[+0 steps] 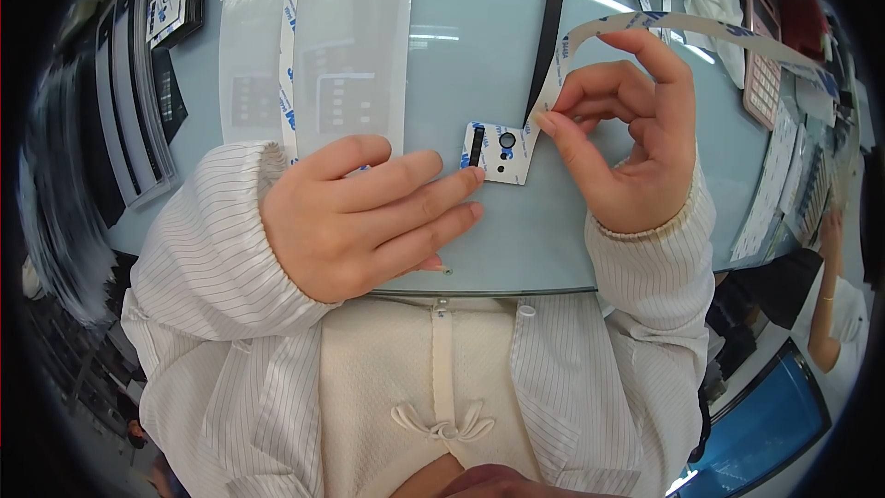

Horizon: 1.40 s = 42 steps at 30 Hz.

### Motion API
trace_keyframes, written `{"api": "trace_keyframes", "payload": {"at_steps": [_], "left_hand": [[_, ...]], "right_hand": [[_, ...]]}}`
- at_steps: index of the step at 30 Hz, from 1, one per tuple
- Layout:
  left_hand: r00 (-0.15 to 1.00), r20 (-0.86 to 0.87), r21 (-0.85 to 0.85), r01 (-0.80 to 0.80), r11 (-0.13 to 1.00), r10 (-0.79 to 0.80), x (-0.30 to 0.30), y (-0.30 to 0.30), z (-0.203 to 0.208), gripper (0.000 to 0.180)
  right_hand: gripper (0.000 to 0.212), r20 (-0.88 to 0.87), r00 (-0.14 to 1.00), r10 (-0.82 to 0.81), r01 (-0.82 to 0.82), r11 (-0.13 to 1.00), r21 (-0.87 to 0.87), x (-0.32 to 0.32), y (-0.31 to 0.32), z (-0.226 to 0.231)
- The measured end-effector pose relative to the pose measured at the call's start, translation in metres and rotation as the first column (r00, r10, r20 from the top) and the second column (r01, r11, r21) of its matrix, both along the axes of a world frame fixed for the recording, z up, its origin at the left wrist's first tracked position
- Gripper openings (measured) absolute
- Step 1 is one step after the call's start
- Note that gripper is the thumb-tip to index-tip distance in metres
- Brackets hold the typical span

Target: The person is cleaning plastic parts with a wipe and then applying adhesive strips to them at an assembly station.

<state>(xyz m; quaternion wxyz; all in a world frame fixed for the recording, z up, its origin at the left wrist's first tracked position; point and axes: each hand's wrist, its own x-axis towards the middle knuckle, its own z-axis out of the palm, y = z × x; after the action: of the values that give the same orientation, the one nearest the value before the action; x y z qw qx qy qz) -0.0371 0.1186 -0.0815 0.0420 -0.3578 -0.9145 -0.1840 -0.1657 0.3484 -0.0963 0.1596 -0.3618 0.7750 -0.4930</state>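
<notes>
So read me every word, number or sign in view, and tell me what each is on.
I won't copy print out, but it shows here:
Curved white strip pinched in the right hand: repeated blue print.
Small white piece at the left hand's fingertips: bold blue print.
Long narrow strip beyond the left hand: blue print.
Pink calculator: key marks too small to read.

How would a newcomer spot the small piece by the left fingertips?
On the glass tabletop, look between the left hand and right hand. There lies a small, flat white tab with blue print. A dark slot and round dark spots set it apart from the long strip the right hand pinches.
</notes>
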Motion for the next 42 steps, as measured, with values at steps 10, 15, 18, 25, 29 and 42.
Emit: {"api": "trace_keyframes", "payload": {"at_steps": [10, 15, 18, 25, 29, 42], "left_hand": [[1.000, 0.013, -0.048, 0.006, 0.999, -0.005, 0.000, 0.013, -0.001, 0.046], [0.989, 0.141, -0.036, 0.041, 0.999, -0.035, 0.002, 0.014, -0.003, 0.056], [0.980, 0.196, 0.020, 0.026, 0.999, -0.029, 0.002, 0.013, -0.001, 0.054], [0.968, 0.235, 0.109, 0.068, 0.992, -0.092, 0.008, 0.010, -0.002, 0.050], [0.971, 0.215, 0.140, 0.076, 0.987, -0.106, 0.008, 0.010, -0.003, 0.047], [0.960, 0.250, 0.174, 0.085, 0.981, -0.127, 0.007, 0.009, -0.003, 0.049]], "right_hand": [[0.065, -0.143, 0.990, 0.010, 0.008, 0.992, 0.124, 0.005, -0.003, 0.006], [0.062, -0.181, 0.983, -0.010, 0.035, 0.990, 0.134, 0.006, -0.004, 0.008], [0.055, -0.266, 0.963, -0.052, 0.092, 0.986, 0.140, 0.007, -0.006, 0.011], [0.036, -0.140, 0.976, -0.168, 0.185, 0.976, 0.119, -0.001, -0.005, 0.004], [0.035, -0.055, 0.980, -0.192, 0.197, 0.973, 0.120, -0.001, -0.007, -0.001], [0.031, -0.101, 0.978, -0.184, 0.199, 0.966, 0.167, -0.001, -0.012, -0.004]]}}
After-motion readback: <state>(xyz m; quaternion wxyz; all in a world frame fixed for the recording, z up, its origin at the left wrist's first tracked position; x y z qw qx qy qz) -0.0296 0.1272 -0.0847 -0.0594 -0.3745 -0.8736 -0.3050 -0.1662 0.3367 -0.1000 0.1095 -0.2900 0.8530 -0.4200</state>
